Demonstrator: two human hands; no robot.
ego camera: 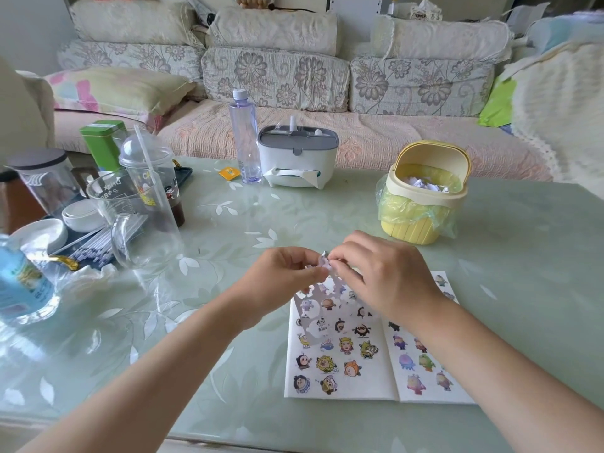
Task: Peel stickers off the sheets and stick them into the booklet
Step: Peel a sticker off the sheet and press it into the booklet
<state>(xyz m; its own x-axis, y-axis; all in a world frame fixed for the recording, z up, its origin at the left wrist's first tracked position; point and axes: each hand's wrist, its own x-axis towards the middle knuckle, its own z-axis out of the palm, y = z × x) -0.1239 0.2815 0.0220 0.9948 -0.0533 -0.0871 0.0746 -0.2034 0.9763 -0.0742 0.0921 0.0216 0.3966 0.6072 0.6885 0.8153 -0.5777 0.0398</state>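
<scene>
My left hand [287, 273] and right hand [382, 276] pinched the white cut-out sticker sheet [307, 305], hanging down from my fingers over the open white booklet [369, 387].

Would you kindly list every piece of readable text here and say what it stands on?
"Drink": on the glass measuring cup, seemingly mirrored.
Too blurred to read: labels on the green tin, domed plastic cup, blue bottle, orange sachet.

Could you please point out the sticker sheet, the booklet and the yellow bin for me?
sticker sheet [309, 323]: head view, its hanging lower part.
booklet [376, 387]: head view, bare corner of left page.
yellow bin [411, 230]: head view, ribbed base.
</scene>
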